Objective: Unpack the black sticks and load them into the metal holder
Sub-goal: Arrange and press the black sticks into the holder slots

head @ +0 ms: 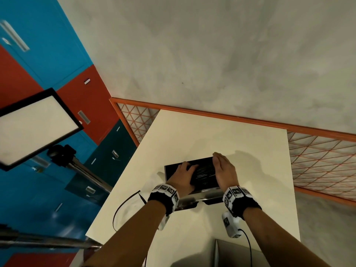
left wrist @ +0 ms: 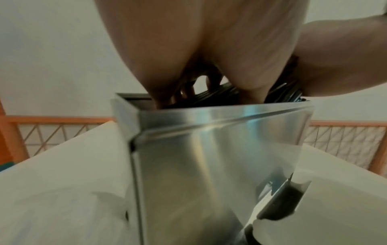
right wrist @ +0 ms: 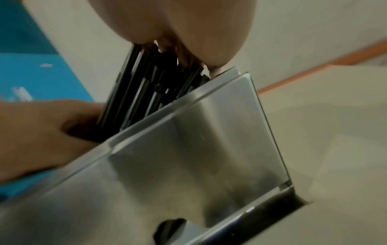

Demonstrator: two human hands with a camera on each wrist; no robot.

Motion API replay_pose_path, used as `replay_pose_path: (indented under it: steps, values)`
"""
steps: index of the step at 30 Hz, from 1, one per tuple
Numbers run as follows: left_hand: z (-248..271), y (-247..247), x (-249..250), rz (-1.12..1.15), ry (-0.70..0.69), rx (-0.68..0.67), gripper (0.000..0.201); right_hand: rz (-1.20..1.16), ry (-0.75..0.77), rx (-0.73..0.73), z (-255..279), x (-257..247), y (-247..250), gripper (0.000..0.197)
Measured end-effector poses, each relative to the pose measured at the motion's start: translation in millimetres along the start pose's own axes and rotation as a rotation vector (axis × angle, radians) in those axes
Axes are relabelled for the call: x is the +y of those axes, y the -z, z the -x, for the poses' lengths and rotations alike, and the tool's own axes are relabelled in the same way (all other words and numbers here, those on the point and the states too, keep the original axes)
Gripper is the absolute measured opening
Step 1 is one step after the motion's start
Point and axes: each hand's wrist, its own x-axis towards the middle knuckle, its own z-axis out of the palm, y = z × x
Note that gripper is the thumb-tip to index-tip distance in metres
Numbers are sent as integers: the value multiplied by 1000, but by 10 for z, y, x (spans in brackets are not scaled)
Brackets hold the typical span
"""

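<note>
A shiny metal holder point(head: 194, 199) stands on the white table point(head: 192, 132), filled with black sticks point(head: 205, 175). My left hand point(head: 187, 169) lies on top of the sticks, fingers spread over them. My right hand point(head: 219, 162) stands edge-on at the holder's right end, fingers straight against the sticks. In the left wrist view the holder point(left wrist: 220, 149) fills the middle and fingers dip among the sticks point(left wrist: 215, 94) at its rim. The right wrist view shows sticks point(right wrist: 144, 89) rising above the holder point(right wrist: 178, 157), with my left hand point(right wrist: 41, 132) against them.
An orange mesh fence point(head: 317, 151) runs along the table's far and right sides. A black cable point(head: 123, 205) loops at the table's left edge. A light panel on a stand point(head: 36, 126) and coloured cabinets point(head: 38, 54) are to the left. A grey box point(head: 231, 253) sits nearest me.
</note>
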Motion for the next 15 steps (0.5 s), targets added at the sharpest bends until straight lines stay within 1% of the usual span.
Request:
replay_pose_path:
  steps: [1, 2, 3, 5, 7, 9, 10, 12, 15]
  values:
    - [23, -8, -43, 69, -4, 15, 83, -57, -25, 61, 0, 4, 6, 42]
    - [43, -13, -73, 122, -3, 27, 83, -93, -38, 80, 3, 4, -11, 41]
    - [61, -16, -92, 150, -2, 42, 85, -78, -28, 47, 15, -5, -46, 41]
    - [86, -30, -98, 157, -3, 63, 93, 76, 34, -60, 46, 23, -153, 42]
    - [97, -54, -90, 119, 7, 52, 110, 198, 90, -83, 43, 66, -192, 39]
    - [89, -119, -80, 3, -14, 51, 125, 271, 129, -58, 30, 81, -148, 31]
    - [80, -160, -68, -59, -19, 47, 128, 318, 154, -70, 27, 77, -127, 28]
    - [59, -236, -21, -126, 9, 46, 127, 412, 207, -131, 13, 88, -89, 27]
    - [55, -292, 55, -134, 72, 88, 120, 450, 170, -215, -56, 57, -3, 30]
